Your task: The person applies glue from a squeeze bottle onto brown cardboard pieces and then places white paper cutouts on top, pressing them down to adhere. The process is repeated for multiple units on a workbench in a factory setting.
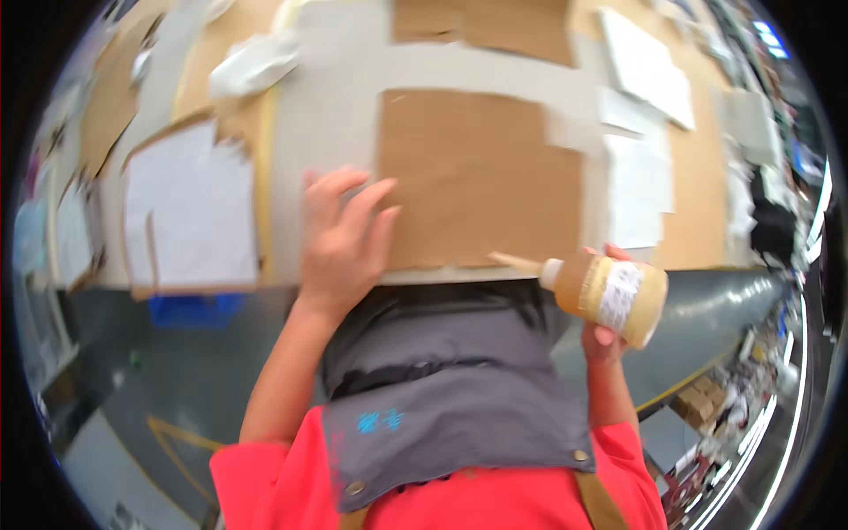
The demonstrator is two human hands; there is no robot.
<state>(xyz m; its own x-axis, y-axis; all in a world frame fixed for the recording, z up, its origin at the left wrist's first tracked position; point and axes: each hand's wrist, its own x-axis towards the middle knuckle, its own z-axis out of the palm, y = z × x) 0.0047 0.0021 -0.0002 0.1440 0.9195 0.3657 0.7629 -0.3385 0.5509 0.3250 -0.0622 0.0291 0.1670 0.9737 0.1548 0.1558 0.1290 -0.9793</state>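
A flat piece of brown cardboard (481, 181) lies on the pale tabletop in front of me, close to the near edge. At its left side my left hand (346, 234) hovers with fingers apart and slightly curled, holding nothing; whether a fingertip touches the cardboard I cannot tell. My right hand (609, 329) is wrapped round a squeeze bottle (579, 284) of yellowish-brown liquid with a white label. The bottle is tipped on its side, its pale pointed nozzle aimed left over the cardboard's near right edge. Most of the right fingers are hidden behind it.
White sheets (632, 181) lie right of the cardboard. A stack of white paper pieces (190, 208) on cardboard lies to the left, with a crumpled white plastic bag (254, 66) beyond it. More brown cardboard (517, 26) lies at the far side. A blue bin (194, 309) shows under the table's left edge.
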